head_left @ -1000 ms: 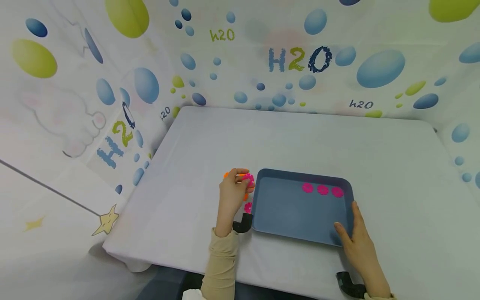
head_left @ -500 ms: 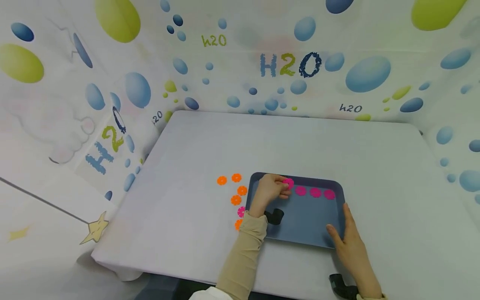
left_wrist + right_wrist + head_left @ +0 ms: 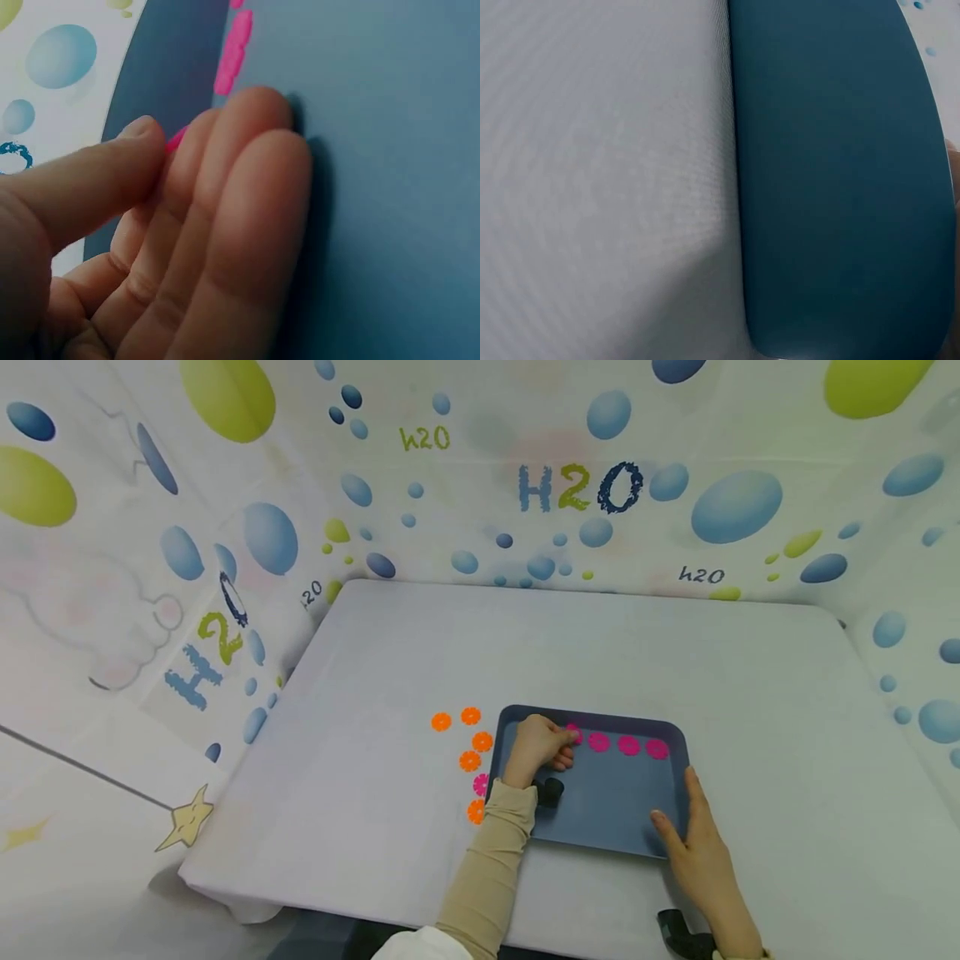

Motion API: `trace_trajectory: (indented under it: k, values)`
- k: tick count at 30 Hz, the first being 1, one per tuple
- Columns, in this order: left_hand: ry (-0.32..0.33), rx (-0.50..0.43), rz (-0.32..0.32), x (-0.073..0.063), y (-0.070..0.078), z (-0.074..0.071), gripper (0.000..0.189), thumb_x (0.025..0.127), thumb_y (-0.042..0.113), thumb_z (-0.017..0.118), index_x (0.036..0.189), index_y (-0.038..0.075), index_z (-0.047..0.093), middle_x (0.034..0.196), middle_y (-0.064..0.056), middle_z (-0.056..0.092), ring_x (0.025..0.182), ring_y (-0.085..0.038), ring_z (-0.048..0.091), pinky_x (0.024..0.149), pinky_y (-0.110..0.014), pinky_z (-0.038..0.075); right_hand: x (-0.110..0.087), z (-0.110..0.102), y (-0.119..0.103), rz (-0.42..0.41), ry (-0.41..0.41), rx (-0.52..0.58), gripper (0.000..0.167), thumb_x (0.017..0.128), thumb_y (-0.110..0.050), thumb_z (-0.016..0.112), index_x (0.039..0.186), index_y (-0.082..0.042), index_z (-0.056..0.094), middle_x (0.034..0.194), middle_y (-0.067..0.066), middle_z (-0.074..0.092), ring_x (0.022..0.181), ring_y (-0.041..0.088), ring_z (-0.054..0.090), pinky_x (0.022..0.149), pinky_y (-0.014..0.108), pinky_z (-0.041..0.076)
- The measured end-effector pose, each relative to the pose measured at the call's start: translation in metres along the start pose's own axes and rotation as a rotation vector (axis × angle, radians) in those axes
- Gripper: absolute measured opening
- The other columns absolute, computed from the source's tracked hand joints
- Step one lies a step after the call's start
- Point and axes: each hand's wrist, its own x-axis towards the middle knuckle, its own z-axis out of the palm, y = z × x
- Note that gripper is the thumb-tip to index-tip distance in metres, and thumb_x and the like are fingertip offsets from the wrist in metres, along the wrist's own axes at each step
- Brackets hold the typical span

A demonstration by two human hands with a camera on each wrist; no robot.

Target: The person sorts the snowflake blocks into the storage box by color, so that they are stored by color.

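Note:
At the far side of a blue-grey tray [image 3: 600, 814], my left hand [image 3: 536, 747] pinches a pink flower-shaped disc [image 3: 575, 732] between thumb and fingers. The left wrist view shows only a sliver of this pink disc [image 3: 177, 139], the rest hidden by the fingers. Three like it, such as the middle pink disc [image 3: 628, 745], lie in a row to its right along the far wall. My right hand [image 3: 705, 860] rests at the tray's near right corner, its straight fingers along the outer wall and the thumb over the inside. The right wrist view is filled by the tray's outer wall [image 3: 840, 180].
Left of the tray, several orange flower-shaped discs [image 3: 470, 761] and one pink disc [image 3: 481, 785] lie on the white tablecloth [image 3: 360, 735]. A black wrist device [image 3: 550, 792] hangs by the left wrist. Behind the table stands a bubble-printed backdrop [image 3: 495, 468].
My left hand has carried the pink disc from the left of the tray to the left end of the row and lowered it there. The right hand keeps its place on the tray.

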Motion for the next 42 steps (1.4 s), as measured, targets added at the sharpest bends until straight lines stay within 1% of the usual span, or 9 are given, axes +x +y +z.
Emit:
trace_trajectory:
  k: [7, 12, 16, 19, 26, 29, 32, 35, 42]
  values:
    - [0.021, 0.07, 0.069, -0.006, 0.0, -0.004, 0.043, 0.095, 0.03, 0.062, 0.065, -0.001, 0.066, 0.052, -0.006, 0.061, 0.042, -0.011, 0.059, 0.043, -0.026, 0.053, 0.0, -0.001, -0.001, 0.0, -0.004, 0.004, 0.081, 0.102, -0.033, 0.049, 0.156, -0.008, -0.006, 0.159, 0.03, 0.002, 0.142, 0.056, 0.011, 0.107, 0.071, 0.018]
    - [0.047, 0.111, 0.197, -0.016, 0.01, -0.019, 0.041, 0.099, 0.037, 0.054, 0.084, 0.002, 0.069, 0.068, -0.007, 0.07, 0.058, -0.018, 0.067, 0.054, -0.028, 0.055, -0.001, -0.002, -0.001, 0.001, -0.002, 0.001, 0.081, 0.101, -0.033, 0.049, 0.155, -0.007, -0.006, 0.159, 0.03, 0.003, 0.142, 0.056, 0.011, 0.108, 0.071, 0.018]
    - [0.069, 0.0, 0.314, -0.027, 0.017, -0.04, 0.031, 0.1, 0.028, 0.054, 0.103, 0.001, 0.068, 0.086, -0.015, 0.073, 0.077, -0.026, 0.072, 0.077, -0.042, 0.058, -0.001, -0.002, -0.002, -0.004, 0.007, 0.007, 0.081, 0.101, -0.032, 0.049, 0.156, -0.008, -0.005, 0.159, 0.03, 0.003, 0.142, 0.055, 0.01, 0.108, 0.071, 0.017]
    - [0.098, -0.106, 0.373, -0.038, 0.015, -0.06, 0.025, 0.099, 0.02, 0.055, 0.107, -0.001, 0.066, 0.089, -0.018, 0.073, 0.08, -0.023, 0.072, 0.084, -0.047, 0.056, 0.0, -0.002, -0.002, -0.002, 0.003, 0.007, 0.081, 0.101, -0.033, 0.049, 0.156, -0.009, -0.006, 0.159, 0.03, 0.003, 0.143, 0.055, 0.01, 0.108, 0.071, 0.017]
    - [0.275, -0.329, 0.337, -0.057, -0.011, -0.108, 0.026, 0.099, 0.014, 0.054, 0.112, -0.008, 0.061, 0.084, -0.006, 0.073, 0.073, -0.012, 0.069, 0.082, -0.035, 0.057, 0.0, -0.002, -0.003, -0.004, -0.002, -0.003, 0.081, 0.101, -0.033, 0.049, 0.156, -0.009, -0.006, 0.159, 0.029, 0.002, 0.142, 0.056, 0.011, 0.107, 0.071, 0.018]
    - [0.328, -0.264, 0.272, -0.062, -0.03, -0.116, 0.023, 0.098, 0.011, 0.056, 0.114, -0.004, 0.062, 0.093, -0.012, 0.072, 0.082, -0.02, 0.07, 0.086, -0.037, 0.056, 0.0, -0.002, -0.003, -0.007, 0.004, -0.008, 0.081, 0.101, -0.033, 0.049, 0.156, -0.009, -0.006, 0.159, 0.029, 0.003, 0.142, 0.055, 0.011, 0.108, 0.071, 0.018]
    - [0.277, -0.151, 0.231, -0.066, -0.049, -0.114, 0.023, 0.094, 0.002, 0.057, 0.116, -0.002, 0.062, 0.104, -0.019, 0.07, 0.091, -0.028, 0.068, 0.087, -0.037, 0.055, 0.0, -0.004, -0.003, -0.01, 0.005, -0.008, 0.081, 0.101, -0.032, 0.049, 0.156, -0.008, -0.006, 0.159, 0.029, 0.002, 0.142, 0.055, 0.011, 0.108, 0.07, 0.018]
    - [0.207, -0.05, 0.247, -0.067, -0.063, -0.107, 0.025, 0.088, -0.005, 0.059, 0.112, -0.001, 0.064, 0.106, -0.02, 0.069, 0.093, -0.03, 0.069, 0.082, -0.033, 0.057, 0.0, -0.005, -0.004, -0.012, 0.005, -0.003, 0.081, 0.101, -0.032, 0.049, 0.156, -0.008, -0.006, 0.159, 0.029, 0.002, 0.142, 0.056, 0.01, 0.108, 0.071, 0.017]
    - [0.147, 0.096, 0.252, -0.069, -0.076, -0.095, 0.037, 0.077, -0.014, 0.058, 0.109, 0.002, 0.066, 0.105, -0.015, 0.071, 0.094, -0.025, 0.067, 0.082, -0.032, 0.056, 0.0, -0.001, -0.003, 0.007, -0.009, 0.013, 0.081, 0.102, -0.032, 0.048, 0.155, -0.008, -0.007, 0.159, 0.029, 0.0, 0.142, 0.057, 0.009, 0.107, 0.073, 0.017]
